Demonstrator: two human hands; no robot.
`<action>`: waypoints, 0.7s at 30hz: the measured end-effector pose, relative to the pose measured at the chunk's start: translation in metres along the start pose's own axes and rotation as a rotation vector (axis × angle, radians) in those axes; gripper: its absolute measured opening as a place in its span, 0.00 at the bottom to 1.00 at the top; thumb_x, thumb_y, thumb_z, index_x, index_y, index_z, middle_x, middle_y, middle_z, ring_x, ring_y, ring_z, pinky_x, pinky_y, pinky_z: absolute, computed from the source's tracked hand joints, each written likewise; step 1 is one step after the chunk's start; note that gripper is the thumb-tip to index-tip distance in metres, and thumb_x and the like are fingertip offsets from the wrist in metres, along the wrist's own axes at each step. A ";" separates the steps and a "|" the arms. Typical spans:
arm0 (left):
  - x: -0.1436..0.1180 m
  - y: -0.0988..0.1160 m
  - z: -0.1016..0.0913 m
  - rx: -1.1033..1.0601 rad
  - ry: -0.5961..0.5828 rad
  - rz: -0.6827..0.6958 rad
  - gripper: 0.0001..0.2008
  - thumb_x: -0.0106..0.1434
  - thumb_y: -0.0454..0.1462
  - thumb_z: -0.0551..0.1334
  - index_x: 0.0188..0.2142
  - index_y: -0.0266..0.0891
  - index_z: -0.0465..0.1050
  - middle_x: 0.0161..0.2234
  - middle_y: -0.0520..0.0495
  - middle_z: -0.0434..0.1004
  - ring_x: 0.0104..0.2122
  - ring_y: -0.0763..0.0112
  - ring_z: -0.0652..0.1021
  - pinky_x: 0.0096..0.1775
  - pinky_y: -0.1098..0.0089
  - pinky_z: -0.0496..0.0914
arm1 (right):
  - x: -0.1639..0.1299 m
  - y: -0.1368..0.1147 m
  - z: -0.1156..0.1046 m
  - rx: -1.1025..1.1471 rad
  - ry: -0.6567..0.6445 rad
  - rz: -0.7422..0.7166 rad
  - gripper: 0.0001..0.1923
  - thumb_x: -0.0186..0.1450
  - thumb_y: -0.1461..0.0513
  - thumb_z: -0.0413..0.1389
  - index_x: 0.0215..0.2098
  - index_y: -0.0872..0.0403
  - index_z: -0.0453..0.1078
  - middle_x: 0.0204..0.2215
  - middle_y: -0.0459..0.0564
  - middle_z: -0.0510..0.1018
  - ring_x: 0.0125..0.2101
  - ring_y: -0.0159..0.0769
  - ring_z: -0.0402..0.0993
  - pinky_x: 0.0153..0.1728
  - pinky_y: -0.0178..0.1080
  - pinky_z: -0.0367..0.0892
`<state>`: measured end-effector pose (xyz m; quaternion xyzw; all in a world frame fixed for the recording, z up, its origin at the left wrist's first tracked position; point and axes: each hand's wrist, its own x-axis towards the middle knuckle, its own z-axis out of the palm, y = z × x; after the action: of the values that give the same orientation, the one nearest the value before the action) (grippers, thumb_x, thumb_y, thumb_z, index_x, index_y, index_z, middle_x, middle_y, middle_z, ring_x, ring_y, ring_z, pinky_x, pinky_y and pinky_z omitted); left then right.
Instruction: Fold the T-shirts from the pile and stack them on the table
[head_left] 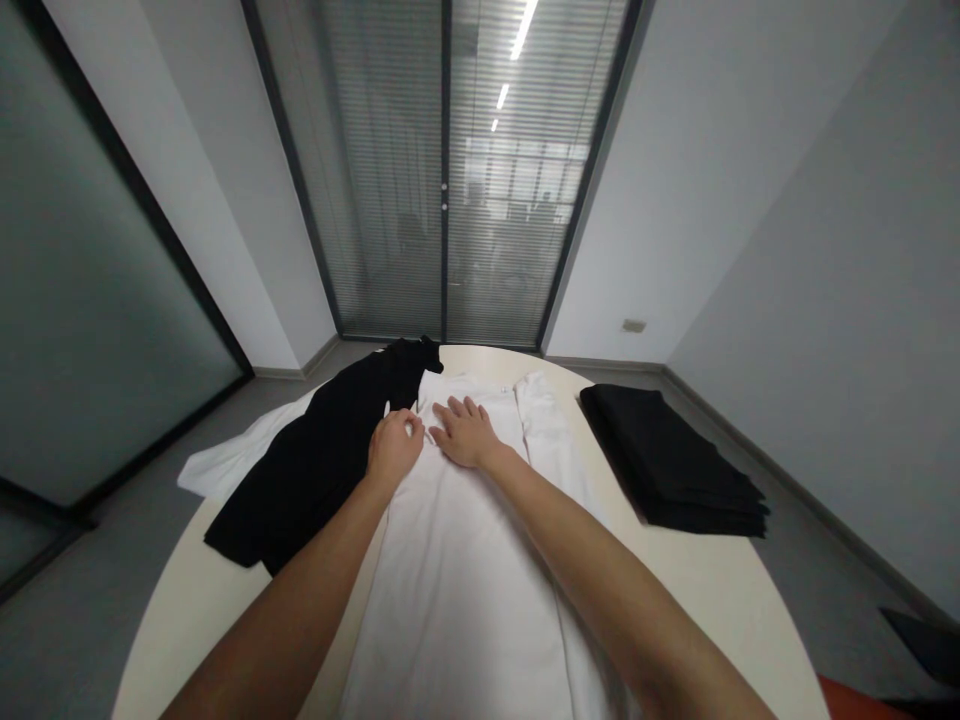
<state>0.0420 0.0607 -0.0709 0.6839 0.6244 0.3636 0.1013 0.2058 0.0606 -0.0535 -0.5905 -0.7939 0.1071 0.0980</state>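
A pair of white pants (pixel 465 560) lies lengthwise in front of me, its waist end at the far side with a small button showing. My left hand (pixel 394 445) is closed in a pinch at the left edge of the pants near the waist. Beside it, my right hand (pixel 465 432) rests flat on the white cloth, fingers spread. To the left, a black garment (pixel 330 450) lies loosely over another white garment (pixel 244 450), close to my left hand.
A folded stack of black clothes (pixel 667 460) sits on the right of the round cream table (pixel 720 590). Beyond the table are glass panels with blinds (pixel 390 180) and a grey wall (pixel 720 200). Something red (pixel 855 700) shows at the lower right.
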 end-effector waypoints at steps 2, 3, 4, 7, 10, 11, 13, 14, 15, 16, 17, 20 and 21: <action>-0.001 0.002 -0.001 -0.004 -0.013 -0.017 0.05 0.66 0.39 0.60 0.35 0.42 0.72 0.35 0.44 0.80 0.38 0.58 0.80 0.41 0.65 0.70 | -0.001 0.005 0.001 0.023 -0.019 0.033 0.34 0.72 0.44 0.44 0.71 0.47 0.53 0.72 0.54 0.49 0.71 0.58 0.39 0.66 0.60 0.40; -0.001 0.002 -0.001 -0.011 -0.021 -0.023 0.03 0.65 0.39 0.62 0.36 0.43 0.72 0.35 0.45 0.80 0.38 0.59 0.80 0.40 0.66 0.70 | -0.002 0.007 0.002 0.031 -0.022 0.039 0.35 0.72 0.43 0.43 0.72 0.47 0.52 0.72 0.54 0.48 0.71 0.58 0.37 0.66 0.60 0.39; -0.001 0.001 -0.001 -0.021 -0.026 -0.030 0.04 0.64 0.38 0.63 0.39 0.43 0.71 0.37 0.46 0.80 0.38 0.59 0.80 0.39 0.67 0.69 | -0.003 0.009 0.004 0.037 -0.016 0.035 0.35 0.72 0.42 0.43 0.72 0.47 0.52 0.73 0.53 0.48 0.71 0.57 0.36 0.67 0.60 0.38; 0.003 -0.003 0.002 -0.063 -0.027 -0.065 0.11 0.61 0.33 0.64 0.44 0.44 0.69 0.41 0.46 0.81 0.38 0.61 0.81 0.38 0.68 0.69 | -0.007 0.011 0.008 0.046 0.060 0.010 0.35 0.72 0.42 0.43 0.72 0.47 0.53 0.72 0.53 0.49 0.71 0.55 0.36 0.67 0.58 0.36; 0.010 -0.007 0.007 -0.133 -0.014 -0.098 0.14 0.60 0.31 0.64 0.45 0.43 0.68 0.41 0.45 0.82 0.36 0.64 0.81 0.38 0.68 0.70 | -0.010 0.011 0.009 0.046 0.122 0.003 0.34 0.72 0.44 0.44 0.70 0.50 0.55 0.71 0.55 0.54 0.71 0.54 0.38 0.67 0.56 0.38; 0.012 -0.008 0.009 -0.161 -0.009 -0.101 0.14 0.60 0.31 0.64 0.45 0.42 0.67 0.40 0.46 0.82 0.34 0.66 0.80 0.37 0.69 0.70 | -0.011 0.011 0.010 0.040 0.138 0.001 0.32 0.73 0.46 0.44 0.69 0.51 0.57 0.70 0.56 0.55 0.71 0.53 0.39 0.67 0.56 0.40; 0.017 -0.007 0.011 -0.215 0.000 -0.089 0.15 0.59 0.29 0.64 0.45 0.41 0.67 0.40 0.46 0.81 0.32 0.69 0.79 0.37 0.70 0.71 | -0.011 0.011 0.009 0.026 0.173 -0.011 0.28 0.74 0.49 0.44 0.67 0.51 0.61 0.69 0.55 0.59 0.70 0.52 0.44 0.65 0.55 0.44; 0.020 -0.005 0.011 -0.238 0.004 -0.075 0.15 0.58 0.29 0.64 0.45 0.41 0.67 0.40 0.46 0.81 0.31 0.71 0.79 0.37 0.71 0.71 | -0.011 0.012 0.009 0.025 0.192 -0.018 0.25 0.74 0.52 0.44 0.65 0.50 0.63 0.68 0.54 0.61 0.68 0.51 0.47 0.64 0.54 0.47; 0.021 -0.002 0.012 -0.258 0.008 -0.060 0.15 0.58 0.28 0.63 0.45 0.40 0.67 0.40 0.47 0.81 0.30 0.72 0.78 0.37 0.71 0.71 | -0.010 0.013 0.009 0.031 0.208 -0.024 0.24 0.74 0.54 0.43 0.64 0.50 0.65 0.67 0.53 0.63 0.66 0.50 0.51 0.63 0.53 0.49; 0.022 0.002 0.012 -0.275 0.014 -0.043 0.16 0.58 0.28 0.63 0.45 0.40 0.67 0.40 0.47 0.80 0.29 0.73 0.77 0.37 0.71 0.70 | -0.009 0.014 0.009 0.049 0.222 -0.024 0.22 0.74 0.56 0.43 0.63 0.49 0.66 0.65 0.52 0.66 0.64 0.48 0.55 0.62 0.52 0.52; 0.023 0.007 0.012 -0.291 0.019 -0.026 0.16 0.57 0.28 0.63 0.45 0.40 0.67 0.40 0.48 0.80 0.28 0.74 0.76 0.37 0.71 0.70 | -0.008 0.015 0.010 0.077 0.238 -0.018 0.22 0.74 0.58 0.43 0.62 0.49 0.67 0.64 0.51 0.68 0.62 0.47 0.59 0.61 0.51 0.54; 0.023 0.024 0.014 -0.334 0.026 0.018 0.18 0.56 0.27 0.63 0.46 0.39 0.66 0.40 0.48 0.78 0.27 0.75 0.73 0.37 0.70 0.70 | -0.003 0.021 0.010 0.210 0.294 0.037 0.22 0.73 0.62 0.43 0.62 0.51 0.65 0.59 0.52 0.73 0.58 0.42 0.65 0.60 0.47 0.56; 0.022 0.030 0.016 -0.348 0.027 0.030 0.19 0.56 0.26 0.63 0.47 0.39 0.66 0.41 0.48 0.78 0.26 0.75 0.73 0.37 0.70 0.70 | -0.001 0.024 0.011 0.273 0.313 0.058 0.22 0.73 0.63 0.43 0.63 0.52 0.63 0.58 0.52 0.74 0.57 0.41 0.67 0.60 0.45 0.57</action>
<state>0.0744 0.0800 -0.0560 0.6603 0.5430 0.4768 0.2044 0.2246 0.0655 -0.0707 -0.6037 -0.7298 0.1235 0.2960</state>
